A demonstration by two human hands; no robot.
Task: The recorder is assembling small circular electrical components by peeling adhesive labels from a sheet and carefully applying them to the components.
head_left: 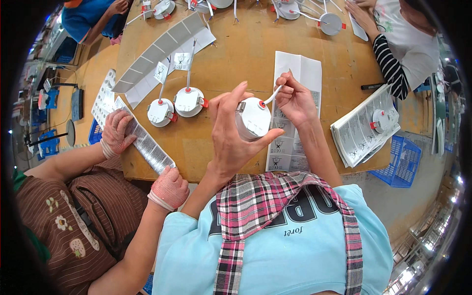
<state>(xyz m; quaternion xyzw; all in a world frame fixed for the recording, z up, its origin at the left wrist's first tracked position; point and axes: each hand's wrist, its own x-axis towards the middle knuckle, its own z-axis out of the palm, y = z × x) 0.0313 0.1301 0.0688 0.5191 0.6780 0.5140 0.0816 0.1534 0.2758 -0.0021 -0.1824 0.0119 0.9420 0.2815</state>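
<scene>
A round white downlight [255, 119] with a red cable grommet and metal spring clips is held up over the table in my left hand [227, 135]. My thumb and fingers wrap around its rim. With thumb and fingertips closed together, my right hand [299, 102] pinches the white cable [273, 95] that comes out of the downlight. Below my hands lies a long folded label sheet [299, 64] with silver printed labels on its near part. To the left, two more downlights [189, 102] rest on the table, their cables bearing silver label tags [182, 61].
At left, a co-worker's gloved hands [169, 189] hold a label strip [147, 142]. Behind it lies a grey divided strip [162, 49]. A stack of leaflets [354, 140] with a small downlight on top stands right, above a blue basket [400, 164]. More downlights [331, 23] lie at the far side.
</scene>
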